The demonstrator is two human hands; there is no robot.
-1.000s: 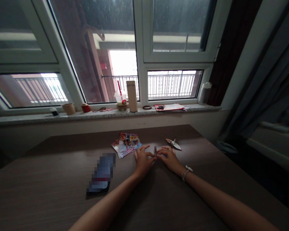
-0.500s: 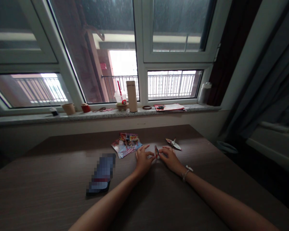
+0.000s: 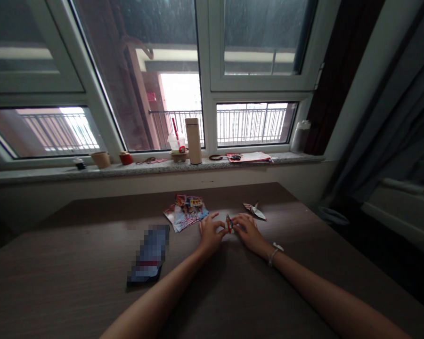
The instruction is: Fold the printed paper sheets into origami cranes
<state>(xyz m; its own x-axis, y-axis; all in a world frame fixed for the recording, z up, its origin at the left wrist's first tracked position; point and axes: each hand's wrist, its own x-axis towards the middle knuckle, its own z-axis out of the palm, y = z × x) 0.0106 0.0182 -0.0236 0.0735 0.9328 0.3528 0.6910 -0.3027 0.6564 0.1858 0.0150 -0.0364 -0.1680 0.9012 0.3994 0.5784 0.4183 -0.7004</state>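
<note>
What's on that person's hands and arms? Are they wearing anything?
No sleeves, gloves or rings that I can see. The right hand has a thin, pale bracelet at its wrist, with a little whitish bit. The left hand looks plain.

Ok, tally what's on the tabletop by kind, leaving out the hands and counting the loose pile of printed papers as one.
Small folded paper piece: 1
Folded paper bird: 1
Pile of printed papers: 1 (sheets overlap, so they can't be counted singly)
Phone, pixelated: 1
Total: 4
</note>
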